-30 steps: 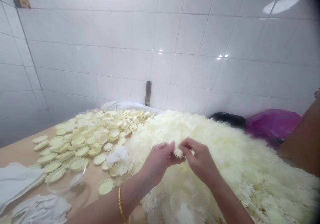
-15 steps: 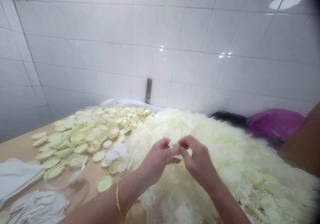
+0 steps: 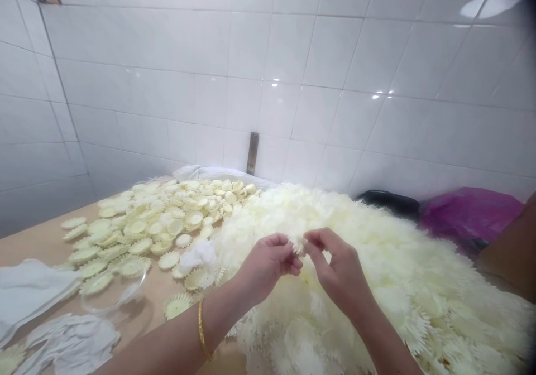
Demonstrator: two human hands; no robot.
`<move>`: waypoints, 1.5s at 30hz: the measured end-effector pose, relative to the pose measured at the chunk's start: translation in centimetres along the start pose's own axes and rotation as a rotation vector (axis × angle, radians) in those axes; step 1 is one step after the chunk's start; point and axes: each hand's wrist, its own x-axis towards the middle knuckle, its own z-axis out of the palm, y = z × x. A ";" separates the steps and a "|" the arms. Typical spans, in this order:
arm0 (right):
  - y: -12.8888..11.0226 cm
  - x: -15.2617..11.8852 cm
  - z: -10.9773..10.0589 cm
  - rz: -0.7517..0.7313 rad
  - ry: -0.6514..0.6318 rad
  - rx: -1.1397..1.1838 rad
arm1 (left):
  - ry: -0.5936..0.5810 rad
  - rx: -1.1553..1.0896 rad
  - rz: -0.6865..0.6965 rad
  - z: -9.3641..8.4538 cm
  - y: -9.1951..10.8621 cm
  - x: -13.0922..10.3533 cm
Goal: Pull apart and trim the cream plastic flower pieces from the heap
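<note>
Between both hands is a small pale, petal-edged piece (image 3: 297, 244). My left hand (image 3: 268, 266), with a gold bangle on its wrist, pinches the piece from the left side. From the right, the thumb and fingertips of my right hand (image 3: 339, 269) close on its other edge. Beneath and behind the hands spreads a large heap of translucent pale-yellow frilled pieces (image 3: 393, 252). Left of it lies a pile of thicker pale-yellow scalloped discs (image 3: 138, 227) on the brown table surface (image 3: 37, 230).
A clear round plastic container (image 3: 113, 288), crumpled white cloth (image 3: 75, 339) and a white sheet (image 3: 31, 291) lie at the left. A black bag (image 3: 389, 203) and purple bag (image 3: 473, 213) rest against the tiled wall (image 3: 167, 40). A brown shape stands at far right.
The petal-edged piece has turned and shows more of its frilled edge. My left fingers have curled in beneath it, and my right hand has shifted slightly right. The view has moved slightly left.
</note>
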 end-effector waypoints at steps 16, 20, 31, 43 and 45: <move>-0.1 0.0 0.6 0.068 -0.068 0.185 | -0.056 -0.073 -0.037 0.5 0.1 -0.3; 0.4 0.2 0.3 0.179 -0.099 0.360 | 0.044 -0.159 -0.081 0.3 0.2 -0.1; 0.6 0.3 0.0 0.284 -0.236 0.475 | 0.182 0.119 0.039 0.1 -0.5 -0.2; 0.8 -0.2 1.9 0.246 -0.057 0.082 | 0.122 0.221 0.003 -0.1 -0.9 -0.1; 0.5 -0.2 2.0 0.213 -0.064 0.066 | 0.113 0.222 0.021 -0.1 -0.9 0.0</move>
